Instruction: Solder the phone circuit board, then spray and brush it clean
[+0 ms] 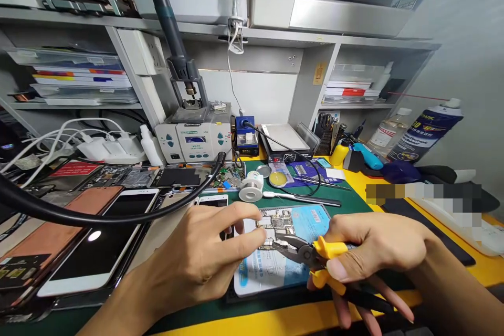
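A small phone circuit board [282, 219] lies over a blue and white printed sheet [271, 275]. The fingertips of my left hand [208, 249] close on its left edge. In my right hand [378, 247] is a pair of pliers [305, 253] with yellow and black handles, the thumb over the yellow grip. Its jaws point left and meet the lower part of the board near my left fingertips. Whether the jaws bite on a part of the board is too small to tell.
Several phones, one a white-framed phone [106, 236], cover the left side. A thick black hose [118, 219] arches over them from the hot air station [195, 139]. Behind the board are a solder spool [251, 190], a brush [301, 199] and a hot plate [285, 139]. A spray can [425, 134] stands right.
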Tool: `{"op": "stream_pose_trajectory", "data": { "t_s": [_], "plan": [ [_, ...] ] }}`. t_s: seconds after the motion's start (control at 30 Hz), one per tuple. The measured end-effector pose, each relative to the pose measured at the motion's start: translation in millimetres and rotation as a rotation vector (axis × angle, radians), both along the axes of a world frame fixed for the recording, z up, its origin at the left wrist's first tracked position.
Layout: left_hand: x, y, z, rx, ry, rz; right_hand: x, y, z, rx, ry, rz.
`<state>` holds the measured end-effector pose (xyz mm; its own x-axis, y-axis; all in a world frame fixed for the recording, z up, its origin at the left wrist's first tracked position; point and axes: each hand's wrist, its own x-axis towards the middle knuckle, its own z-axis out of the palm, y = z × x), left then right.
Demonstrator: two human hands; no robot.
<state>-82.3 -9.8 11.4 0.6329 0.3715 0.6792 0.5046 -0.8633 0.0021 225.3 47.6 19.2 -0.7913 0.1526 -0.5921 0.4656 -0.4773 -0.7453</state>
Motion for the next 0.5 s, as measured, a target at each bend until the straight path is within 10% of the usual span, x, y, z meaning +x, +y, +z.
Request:
{"op": "stream_pose_trajectory", "data": {
  "t_s": [0.5],
  "plan": [
    [6.0,-1.9,-2.5,0.06,0.085,-0.041,-0.2,1.5,6.4,0.081,-0.168,0.104]
  ]
}}
